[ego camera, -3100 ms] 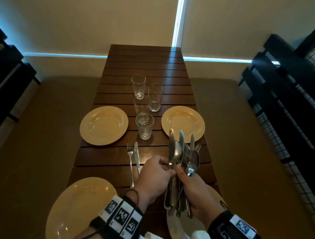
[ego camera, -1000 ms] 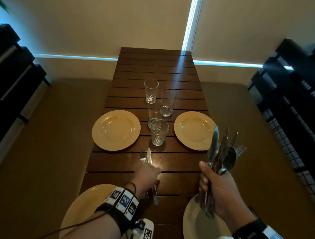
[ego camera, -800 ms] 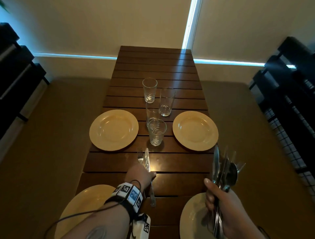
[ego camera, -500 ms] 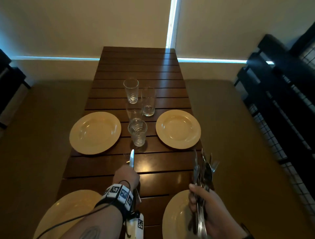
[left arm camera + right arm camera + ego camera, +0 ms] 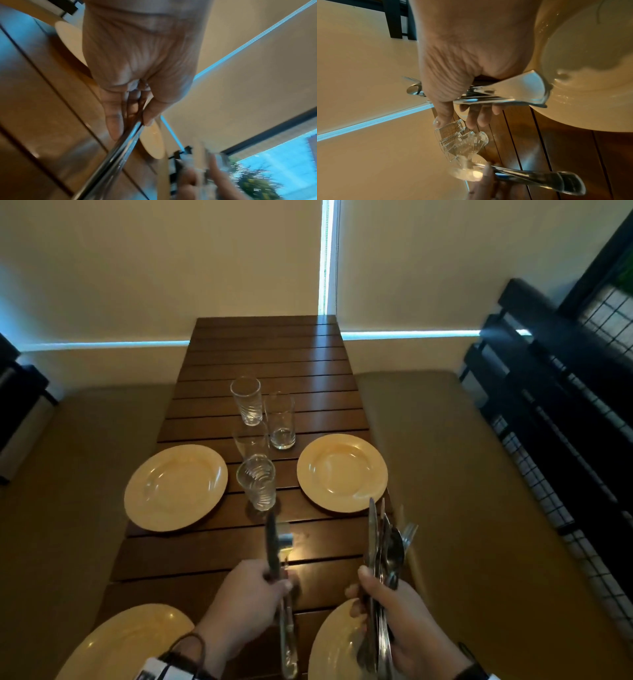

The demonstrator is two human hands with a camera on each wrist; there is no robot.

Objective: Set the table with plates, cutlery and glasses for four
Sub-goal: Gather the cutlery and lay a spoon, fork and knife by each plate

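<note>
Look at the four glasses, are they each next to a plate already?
No, the four glasses stand bunched together in the middle of the table, between the two far plates, not one beside each plate.

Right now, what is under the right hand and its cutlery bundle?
A plate at the table's near edge lies under the right hand and cutlery bundle. The handle ends hang over it; contact is unclear. The hand covers the plate's right side.

Around the tabletop: benches, blinds and a dark rack

The slatted wooden tabletop (image 5: 274, 364) stands between two tan cushioned benches, one on its left (image 5: 68, 474) and one on its right (image 5: 462, 491). Behind its far end hang cream blinds (image 5: 171, 268) with blue light at their edges. Right of the right bench stands a dark slatted rack (image 5: 565, 405).
</note>
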